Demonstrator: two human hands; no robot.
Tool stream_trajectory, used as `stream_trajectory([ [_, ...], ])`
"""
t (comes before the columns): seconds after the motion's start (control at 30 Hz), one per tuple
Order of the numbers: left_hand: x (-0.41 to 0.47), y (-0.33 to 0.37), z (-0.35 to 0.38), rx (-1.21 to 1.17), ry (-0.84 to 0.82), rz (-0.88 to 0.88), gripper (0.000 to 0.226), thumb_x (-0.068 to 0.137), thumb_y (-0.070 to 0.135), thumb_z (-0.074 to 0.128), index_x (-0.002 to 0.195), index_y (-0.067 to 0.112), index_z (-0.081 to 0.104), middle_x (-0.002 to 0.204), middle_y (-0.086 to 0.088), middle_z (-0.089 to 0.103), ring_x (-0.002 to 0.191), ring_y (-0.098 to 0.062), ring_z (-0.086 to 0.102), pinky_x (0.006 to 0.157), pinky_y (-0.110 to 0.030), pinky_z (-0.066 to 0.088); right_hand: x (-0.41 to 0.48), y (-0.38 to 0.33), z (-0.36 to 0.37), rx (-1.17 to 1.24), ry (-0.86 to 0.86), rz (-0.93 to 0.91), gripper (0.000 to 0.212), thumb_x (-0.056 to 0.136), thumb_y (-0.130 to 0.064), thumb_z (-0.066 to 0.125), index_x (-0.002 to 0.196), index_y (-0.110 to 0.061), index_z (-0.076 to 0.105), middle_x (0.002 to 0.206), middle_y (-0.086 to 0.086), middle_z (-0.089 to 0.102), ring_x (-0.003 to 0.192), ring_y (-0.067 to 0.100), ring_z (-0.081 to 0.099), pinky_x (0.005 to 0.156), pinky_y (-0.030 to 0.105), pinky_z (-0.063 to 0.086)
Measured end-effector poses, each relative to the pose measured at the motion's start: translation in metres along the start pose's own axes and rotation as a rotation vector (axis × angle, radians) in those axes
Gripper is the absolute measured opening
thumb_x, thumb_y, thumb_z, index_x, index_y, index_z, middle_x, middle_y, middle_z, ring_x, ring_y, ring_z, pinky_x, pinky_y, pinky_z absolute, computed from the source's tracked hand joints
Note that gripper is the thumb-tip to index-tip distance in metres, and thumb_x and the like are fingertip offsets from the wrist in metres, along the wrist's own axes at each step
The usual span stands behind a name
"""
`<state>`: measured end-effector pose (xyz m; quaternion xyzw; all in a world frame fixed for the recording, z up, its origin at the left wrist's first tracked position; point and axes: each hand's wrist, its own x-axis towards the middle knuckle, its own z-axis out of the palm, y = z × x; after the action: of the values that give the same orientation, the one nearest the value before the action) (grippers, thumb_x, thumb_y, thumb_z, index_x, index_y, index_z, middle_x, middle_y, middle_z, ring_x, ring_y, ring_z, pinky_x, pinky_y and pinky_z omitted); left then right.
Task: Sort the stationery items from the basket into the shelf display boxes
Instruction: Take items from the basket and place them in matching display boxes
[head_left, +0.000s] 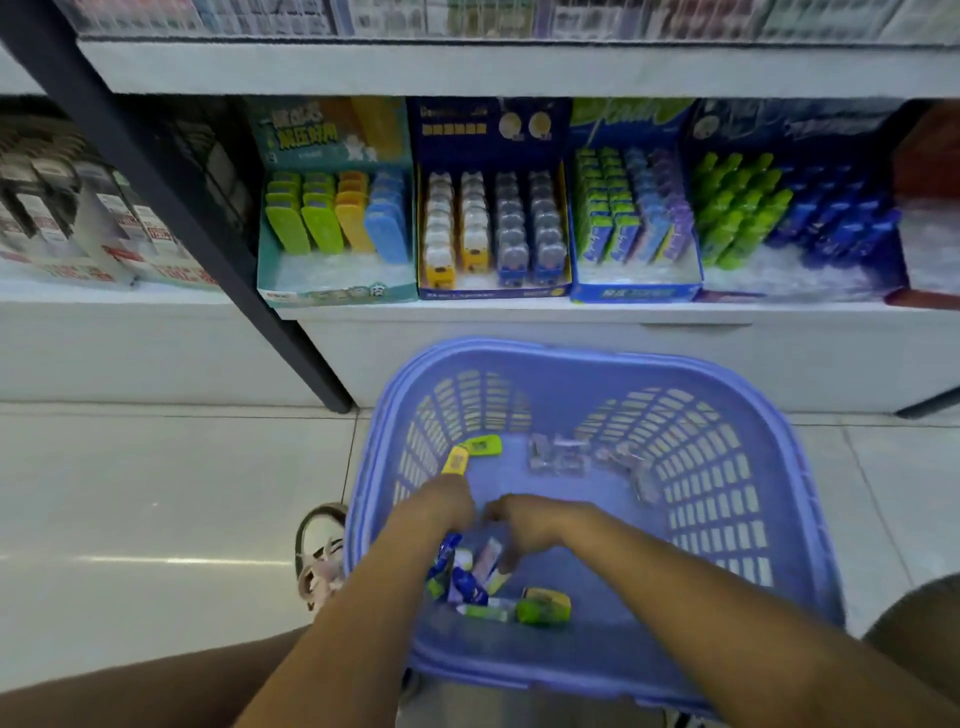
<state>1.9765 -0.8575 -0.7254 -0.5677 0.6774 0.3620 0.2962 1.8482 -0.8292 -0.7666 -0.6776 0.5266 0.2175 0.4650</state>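
Stationery items (483, 577) lay heaped just under the right hand (530, 525), whose curled fingers' grip could not be told, while the left hand (447, 501) pinched a yellow item (455, 460).

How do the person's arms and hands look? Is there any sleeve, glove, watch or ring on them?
The left hand and the right hand wear no gloves. Both arms are bare as far as the picture shows them, and no sleeve comes into view. No watch or bracelet shows at either wrist. The picture is too blurred to tell about rings.
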Motion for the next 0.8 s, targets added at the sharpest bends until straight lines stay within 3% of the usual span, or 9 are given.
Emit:
stream_trajectory([
  [0.1,0.021,-0.003,0.028,0.15,-0.117,-0.045,0.034,0.095,0.009,0.049,0.127,-0.003,0.055,0.132,-0.022,0.054,0.121,-0.031,0.053,0.096,-0.035,0.042,0.018,0.001,0.026,0.047,0.005,-0.059,0.064,0.069,-0.033,0.082,0.123,-0.012,0.054,0.126,0.01,0.055,0.115,0.027,0.054,0.092,0.032,0.044],
  [0.2,0.037,-0.001,0.043,0.169,-0.084,-0.088,0.032,0.098,0.008,0.043,0.125,-0.003,0.056,0.132,-0.021,0.054,0.122,-0.031,0.053,0.097,-0.036,0.042,0.028,0.0,0.034,0.057,0.039,-0.109,0.054,0.066,-0.044,0.082,0.104,-0.01,0.065,0.112,0.012,0.064,0.106,0.028,0.059,0.094,0.037,0.046],
  [0.33,0.051,-0.003,0.057,0.242,0.014,-0.114,0.031,0.096,0.012,0.044,0.121,0.002,0.06,0.127,-0.014,0.06,0.118,-0.028,0.056,0.091,-0.032,0.045,0.034,0.001,0.051,0.085,0.035,-0.123,0.062,0.074,-0.049,0.073,0.121,-0.012,0.057,0.123,0.013,0.061,0.113,0.029,0.056,0.097,0.035,0.042],
  [0.47,0.058,-0.007,0.068,0.223,0.048,-0.174,0.025,0.097,0.015,0.048,0.115,0.002,0.061,0.123,-0.014,0.061,0.115,-0.028,0.058,0.092,-0.035,0.046,0.034,0.008,0.071,0.089,-0.033,-0.045,0.051,0.087,-0.052,0.057,0.115,-0.009,0.064,0.119,0.018,0.062,0.107,0.033,0.058,0.09,0.035,0.043],
  [0.6,0.061,-0.006,0.072,0.152,0.088,-0.147,0.028,0.1,0.007,0.038,0.119,-0.001,0.056,0.128,-0.017,0.057,0.12,-0.03,0.053,0.097,-0.035,0.041,0.032,0.006,0.072,0.12,-0.017,-0.069,0.041,0.09,-0.04,0.055,0.122,-0.016,0.061,0.128,0.012,0.058,0.118,0.03,0.053,0.1,0.033,0.04],
  [0.67,0.064,-0.008,0.073,0.085,0.083,-0.164,0.028,0.1,0.006,0.038,0.12,-0.001,0.055,0.129,-0.018,0.056,0.121,-0.031,0.052,0.097,-0.035,0.04,0.033,0.001,0.071,0.085,0.008,-0.064,0.04,0.091,-0.033,0.055,0.123,-0.01,0.059,0.128,0.017,0.057,0.118,0.034,0.05,0.097,0.034,0.037],
  [0.8,0.068,-0.011,0.072,0.06,0.044,-0.154,0.028,0.1,0.007,0.039,0.121,-0.002,0.055,0.129,-0.019,0.056,0.121,-0.031,0.053,0.097,-0.036,0.04,0.037,-0.009,0.07,0.052,-0.063,0.045,0.039,0.087,-0.034,0.056,0.115,-0.007,0.062,0.116,0.02,0.062,0.109,0.035,0.057,0.091,0.037,0.045],
])
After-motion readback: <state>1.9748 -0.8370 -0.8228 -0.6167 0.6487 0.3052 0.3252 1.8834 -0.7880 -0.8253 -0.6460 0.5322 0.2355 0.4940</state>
